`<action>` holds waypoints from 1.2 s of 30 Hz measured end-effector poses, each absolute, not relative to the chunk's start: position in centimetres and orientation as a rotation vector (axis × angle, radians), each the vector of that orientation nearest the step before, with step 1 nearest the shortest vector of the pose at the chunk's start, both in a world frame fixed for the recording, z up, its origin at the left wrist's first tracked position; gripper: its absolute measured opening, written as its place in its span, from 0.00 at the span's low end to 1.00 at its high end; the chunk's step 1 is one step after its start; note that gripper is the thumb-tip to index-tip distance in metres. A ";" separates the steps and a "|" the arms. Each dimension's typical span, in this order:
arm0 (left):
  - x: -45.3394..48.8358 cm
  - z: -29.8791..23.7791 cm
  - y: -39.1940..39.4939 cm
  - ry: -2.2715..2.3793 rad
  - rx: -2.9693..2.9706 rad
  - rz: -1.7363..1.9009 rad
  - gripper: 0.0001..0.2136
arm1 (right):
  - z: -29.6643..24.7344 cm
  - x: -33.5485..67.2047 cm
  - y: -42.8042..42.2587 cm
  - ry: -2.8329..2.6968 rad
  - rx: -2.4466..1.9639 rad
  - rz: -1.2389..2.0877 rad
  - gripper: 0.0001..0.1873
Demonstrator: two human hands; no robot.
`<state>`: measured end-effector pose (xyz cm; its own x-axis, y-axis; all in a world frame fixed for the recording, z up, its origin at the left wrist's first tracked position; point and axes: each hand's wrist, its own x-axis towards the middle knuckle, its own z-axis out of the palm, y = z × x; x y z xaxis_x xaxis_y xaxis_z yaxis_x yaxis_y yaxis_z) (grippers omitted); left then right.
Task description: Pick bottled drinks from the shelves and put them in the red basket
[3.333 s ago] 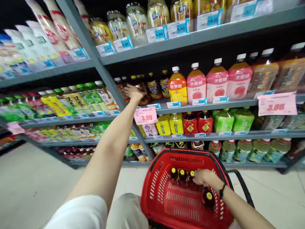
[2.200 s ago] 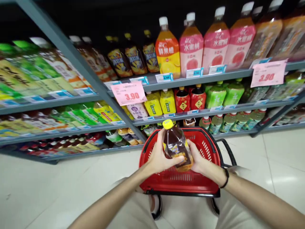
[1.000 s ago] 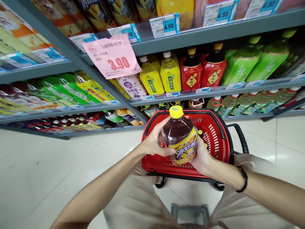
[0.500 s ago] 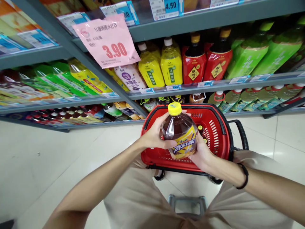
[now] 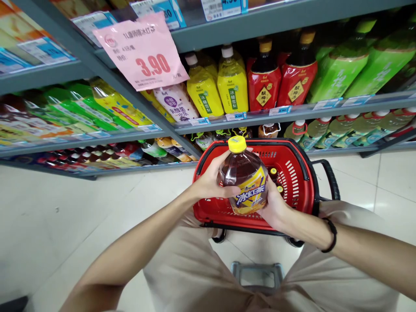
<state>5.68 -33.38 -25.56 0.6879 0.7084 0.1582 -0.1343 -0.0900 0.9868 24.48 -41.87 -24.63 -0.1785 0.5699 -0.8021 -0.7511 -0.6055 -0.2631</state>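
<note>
We hold one dark-brown tea bottle (image 5: 245, 177) over the red basket (image 5: 302, 203), its clear plastic body broad and rounded at the shoulders, its yellow cap (image 5: 237, 144) on and its yellow, blue and white label turned up towards us. Our left hand (image 5: 212, 182) curls round one side, thumb laid across the front, while our right hand (image 5: 276, 208) cups the lower part from the other side, so both are closed about the bottle. In the basket, by its slotted right wall, we can make out two more yellow-capped bottles (image 5: 273, 172); the held bottle and our hands hide much of the inside, so we cannot tell how many lie there. The basket is hard, glossy plastic with a black rim and a curved black handle (image 5: 331, 180) at the right. Beyond it, the grey shelf (image 5: 260, 30) carries squarish yellow bottles (image 5: 234, 93), red-labelled bottles (image 5: 264, 89) with dark contents and tall, leaning green bottles (image 5: 341, 71), with red-capped clear bottles (image 5: 316, 135) lower down. A creased pink paper sign (image 5: 143, 52) reading 3.90 hangs at the left, above smooth, pale floor tiles (image 5: 65, 242)
</note>
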 end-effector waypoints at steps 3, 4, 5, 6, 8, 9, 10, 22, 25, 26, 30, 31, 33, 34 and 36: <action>5.6 -25.8 -33.4 0.538 1.512 0.746 0.47 | -24.6 24.5 -41.9 0.270 -1.208 1.876 0.24; 5.7 -25.7 -33.4 0.534 1.510 0.740 0.47 | -24.6 24.5 -41.9 0.270 -1.220 1.868 0.24; 5.7 -25.6 -33.4 0.525 1.503 0.731 0.47 | -24.6 24.5 -41.9 0.267 -1.235 1.861 0.24; 5.8 -25.5 -33.4 0.512 1.495 0.727 0.47 | -24.6 24.5 -41.9 0.264 -1.254 1.852 0.24; 6.1 -25.1 -33.5 0.496 1.480 0.729 0.46 | -24.8 24.5 -41.9 0.262 -1.283 1.841 0.24; 6.2 -25.0 -33.5 0.492 1.472 0.728 0.46 | -24.9 24.5 -42.0 0.262 -1.283 1.843 0.23; 6.3 -24.9 -33.5 0.486 1.466 0.727 0.46 | -25.0 24.5 -42.0 0.262 -1.271 1.851 0.24; 5.9 -25.9 -33.4 0.433 1.492 0.751 0.47 | -24.0 24.5 -41.9 0.255 -1.239 1.879 0.29; 6.1 -25.8 -33.5 0.410 1.480 0.763 0.47 | -24.1 24.4 -41.9 0.245 -1.225 1.875 0.29; 6.1 -25.7 -33.5 0.402 1.477 0.769 0.47 | -24.1 24.4 -41.9 0.248 -1.220 1.874 0.29; 6.2 -25.5 -33.6 0.358 1.489 0.791 0.46 | -24.3 24.4 -41.9 0.255 -1.209 1.868 0.28; 6.3 -25.4 -33.7 0.361 1.501 0.795 0.46 | -24.3 24.4 -41.9 0.253 -1.207 1.867 0.27; 6.4 -25.1 -33.8 0.389 1.530 0.797 0.47 | -24.5 24.4 -41.8 0.245 -1.190 1.864 0.27; 6.5 -24.9 -33.9 0.399 1.542 0.793 0.48 | -24.6 24.4 -41.8 0.243 -1.179 1.861 0.28; 6.7 -24.4 -34.1 0.392 1.562 0.792 0.48 | -25.1 24.5 -41.9 0.239 -1.160 1.849 0.28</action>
<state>6.66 -34.15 -24.44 0.7039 0.6626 0.2561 -0.1978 -0.1634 0.9665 24.47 -41.87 -25.08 -0.1427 0.5915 -0.7936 -0.7741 -0.5664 -0.2829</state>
